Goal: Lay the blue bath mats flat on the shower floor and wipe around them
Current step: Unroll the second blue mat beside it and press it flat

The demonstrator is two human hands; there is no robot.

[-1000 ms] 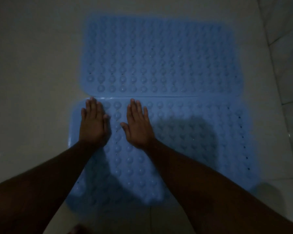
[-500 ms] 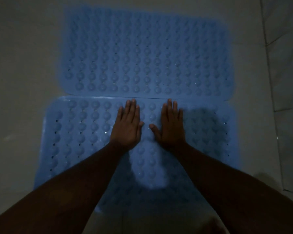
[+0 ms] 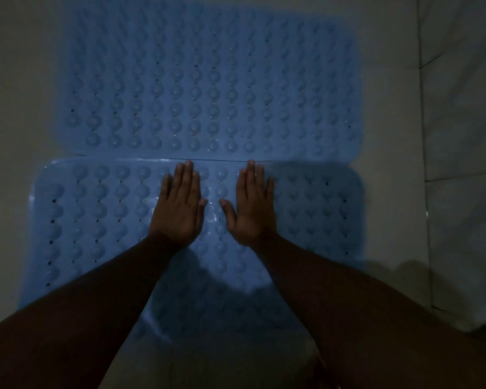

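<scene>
Dim view down at a pale shower floor (image 3: 390, 108) with two blue bath mats laid edge to edge. The left hand (image 3: 180, 209) and the right hand (image 3: 253, 209) lie palm down on the near mat (image 3: 96, 209), fingers straight and together, gripping nothing, with a narrow strip of bumpy mat between the thumbs. The fingertips of both reach the seam where this mat meets the far mat (image 3: 208, 80), which lies just beyond them.

A second ago the hands pressed near the mat's left end; now they sit around its middle, with open mat to either side. In my judgement the person is smoothing the near mat section by section, left to right, and the stretch right of the right hand is still unpressed. No cloth is visible, so the wiping looks not yet begun.
</scene>
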